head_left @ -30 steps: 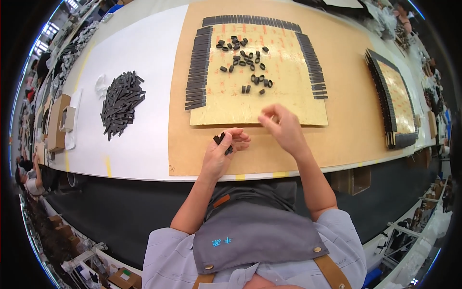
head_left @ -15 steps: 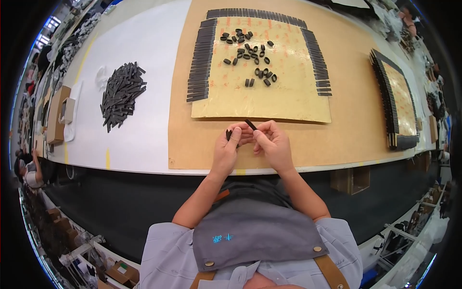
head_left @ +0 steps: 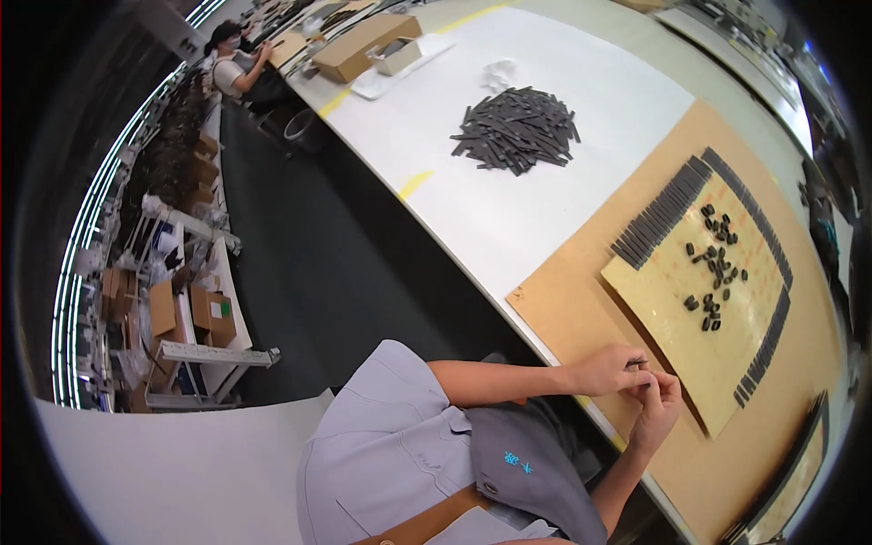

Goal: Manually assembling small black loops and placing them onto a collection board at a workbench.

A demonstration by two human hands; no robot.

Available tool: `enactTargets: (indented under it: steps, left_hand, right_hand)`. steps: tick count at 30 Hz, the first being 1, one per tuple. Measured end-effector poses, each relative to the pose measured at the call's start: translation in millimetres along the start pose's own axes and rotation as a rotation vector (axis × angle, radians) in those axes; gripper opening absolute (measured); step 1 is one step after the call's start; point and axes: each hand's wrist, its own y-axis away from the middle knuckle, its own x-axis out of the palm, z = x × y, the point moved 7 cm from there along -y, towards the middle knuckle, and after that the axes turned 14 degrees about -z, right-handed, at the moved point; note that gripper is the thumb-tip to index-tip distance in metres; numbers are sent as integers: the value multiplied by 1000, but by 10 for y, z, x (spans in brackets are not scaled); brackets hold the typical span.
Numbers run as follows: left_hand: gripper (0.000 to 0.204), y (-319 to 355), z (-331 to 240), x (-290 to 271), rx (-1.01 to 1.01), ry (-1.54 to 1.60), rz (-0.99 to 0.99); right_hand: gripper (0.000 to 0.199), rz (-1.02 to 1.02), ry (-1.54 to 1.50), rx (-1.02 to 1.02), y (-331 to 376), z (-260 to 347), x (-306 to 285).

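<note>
My left hand (head_left: pixel 601 371) and my right hand (head_left: pixel 661 411) meet over the brown sheet, fingertips pinched together. A short black strip (head_left: pixel 638 363) shows at the fingers of the left hand, which is closed on it. The right hand's fingers are pinched at the same spot, and what lies between them is mostly hidden. Just beyond the hands lies a yellowish board (head_left: pixel 668 336). Black strips (head_left: pixel 661 216) line its edges side by side, and small black rings (head_left: pixel 718 265) are scattered on its middle.
A heap of loose black strips (head_left: pixel 516 129) lies on the white sheet (head_left: pixel 481 227). Farther off are a cardboard box (head_left: pixel 368 47) and a small open box (head_left: pixel 398 58). A second strip-edged board (head_left: pixel 795 481) sits near the right rim. Another person (head_left: pixel 238 68) works at the table's far end.
The view has swung to the left and tilted, so the heap and the other person now show more centrally. My hands stay together, with less of the black strips showing.
</note>
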Motion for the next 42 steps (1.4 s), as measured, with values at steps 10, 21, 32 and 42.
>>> enactTargets:
  steps: [10,21,32,42]
  left_hand:
    - [22,13,111,11,70,-77,-81]
    - [17,-142,57,-220,-350,-170,211]
    - [14,-119,148,-41,-341,-264,242]
    - [14,-156,132,-73,-328,-273,219]
  right_hand:
    - [6,110,-94,105,24,-43,-79]
    - [11,185,-165,314,-52,-101,37]
    - [9,296,-139,344,58,-138,-48]
    - [13,315,-302,317,5,-164,-193]
